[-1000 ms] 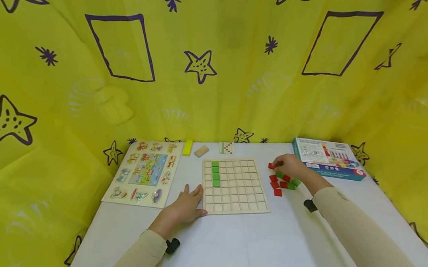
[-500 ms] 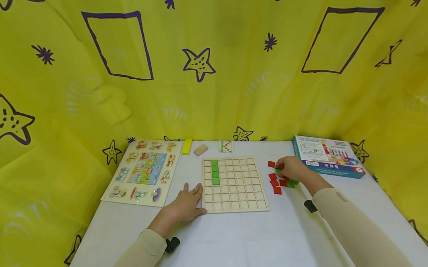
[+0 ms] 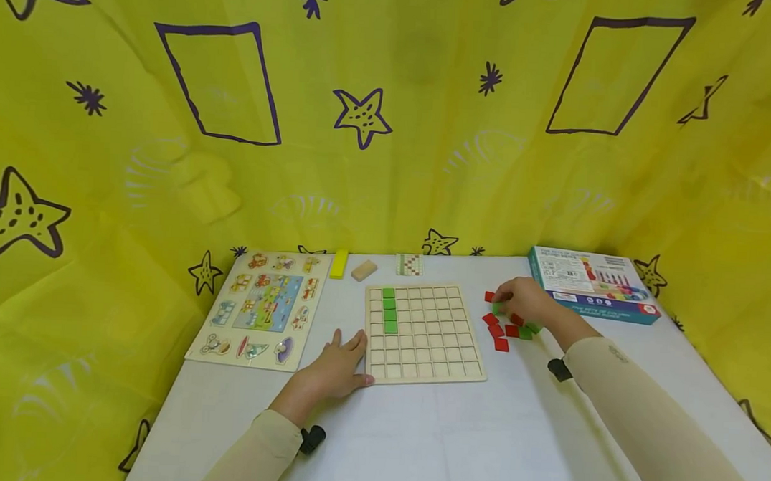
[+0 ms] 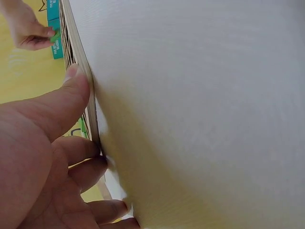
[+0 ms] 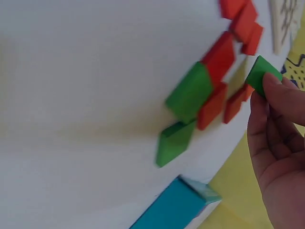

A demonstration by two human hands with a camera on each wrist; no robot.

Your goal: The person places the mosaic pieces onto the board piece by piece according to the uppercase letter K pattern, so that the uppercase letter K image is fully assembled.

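Observation:
My right hand (image 3: 525, 304) pinches a green square tile (image 5: 257, 75) between thumb and fingertips, held above the table in the right wrist view. Under and beside it lies a loose cluster of red tiles (image 3: 501, 344) and green tiles (image 5: 190, 93). A wooden grid board (image 3: 436, 336) lies in the middle of the table, with several green tiles (image 3: 390, 315) in one column near its left side. My left hand (image 3: 333, 369) rests at the board's near left corner, fingers spread. In the left wrist view its thumb touches the board's edge (image 4: 82, 57).
A picture puzzle board (image 3: 290, 358) lies at the left. Behind the grid stand a yellow block (image 3: 338, 264), a plain wooden block (image 3: 363, 270) and a small pattern card (image 3: 409, 264). A teal and white box (image 3: 593, 285) sits at the back right, against the yellow curtain (image 3: 414, 170).
My right hand has left a red tile at the cluster's far left, shifted slightly right, and taken up a green tile. My left hand has stayed at the board's corner.

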